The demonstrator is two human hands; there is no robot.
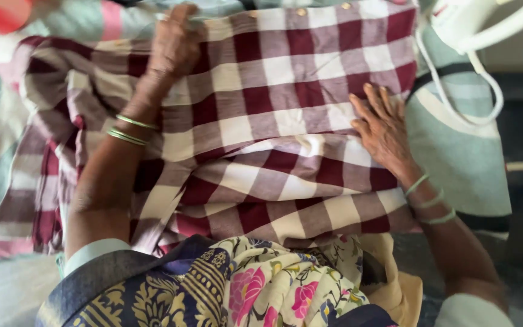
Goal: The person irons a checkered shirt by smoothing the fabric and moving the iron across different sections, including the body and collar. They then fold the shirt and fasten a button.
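The checked cloth (273, 121) is woven in maroon, white and pale mauve squares, with 2 small gold buttons on its far edge. It lies spread flat across the middle of the scene, folded into layers: a fold runs slantwise across its near part, and the left side bunches into loose, rumpled folds that hang toward the near left. The right part lies smooth. The left hand (174, 42) rests on the far left of the cloth, the right hand (382, 124) flat at its right edge.
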